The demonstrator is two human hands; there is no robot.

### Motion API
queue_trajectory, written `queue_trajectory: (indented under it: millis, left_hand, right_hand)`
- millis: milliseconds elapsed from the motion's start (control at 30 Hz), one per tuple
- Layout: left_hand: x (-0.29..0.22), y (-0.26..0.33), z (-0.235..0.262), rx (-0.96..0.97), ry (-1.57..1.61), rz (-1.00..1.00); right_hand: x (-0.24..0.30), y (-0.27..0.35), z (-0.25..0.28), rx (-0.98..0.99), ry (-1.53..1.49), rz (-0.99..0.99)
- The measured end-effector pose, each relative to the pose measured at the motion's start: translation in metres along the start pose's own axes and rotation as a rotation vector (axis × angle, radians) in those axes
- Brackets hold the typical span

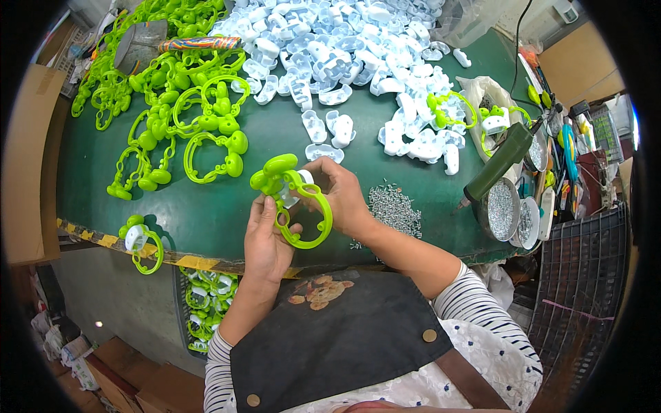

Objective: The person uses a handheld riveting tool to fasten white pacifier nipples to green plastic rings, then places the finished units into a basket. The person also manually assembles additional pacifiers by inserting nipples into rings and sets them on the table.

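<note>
Both hands [265, 241] [341, 193] grip 1 green ring toy [299, 199].

Striped sleeves [475, 303] and a dark apron [344, 337] (two brass studs).

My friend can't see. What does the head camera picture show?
Two hands, left hand and right hand, hold a green plastic ring toy above a green table. Green rings and white plastic pieces lie piled behind.
</note>
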State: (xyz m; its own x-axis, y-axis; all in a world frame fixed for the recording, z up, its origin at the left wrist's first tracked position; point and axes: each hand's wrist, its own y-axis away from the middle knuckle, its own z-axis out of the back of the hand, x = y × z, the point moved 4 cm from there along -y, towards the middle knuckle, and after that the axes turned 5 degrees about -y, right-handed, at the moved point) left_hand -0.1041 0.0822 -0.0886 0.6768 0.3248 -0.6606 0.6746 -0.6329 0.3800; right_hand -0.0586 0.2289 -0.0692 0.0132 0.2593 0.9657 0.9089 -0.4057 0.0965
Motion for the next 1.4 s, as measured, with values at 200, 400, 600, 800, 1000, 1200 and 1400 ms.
queue_trajectory:
  millis: [200,400,600,800,1000,1200,1400]
  left_hand:
    - [-0.003,0.005,-0.009,0.022,0.005,0.086]
    - [-0.026,0.005,0.007,-0.122,-0.471,-0.331]
    - [-0.029,0.010,0.012,0.012,-0.454,-0.074]
    - [-0.021,0.003,0.042,-0.218,-0.369,-0.114]
    - [-0.017,0.005,0.037,-0.230,-0.278,-0.228]
    - [-0.026,0.017,0.006,-0.117,-0.410,-0.341]
    - [-0.025,0.024,0.010,-0.097,-0.569,-0.408]
  right_hand:
    - [0.002,0.002,0.007,0.075,0.265,0.049]
    - [0.004,0.008,0.011,0.323,-0.330,-0.396]
    - [0.019,-0.003,0.020,0.279,0.854,0.445]
    - [0.018,-0.040,0.033,-0.056,1.494,0.674]
    - [0.023,-0.031,0.010,0.087,0.291,0.169]
    - [0.002,0.004,-0.028,0.135,-0.514,-0.316]
    - [0.006,0.008,-0.029,0.121,-0.099,-0.277]
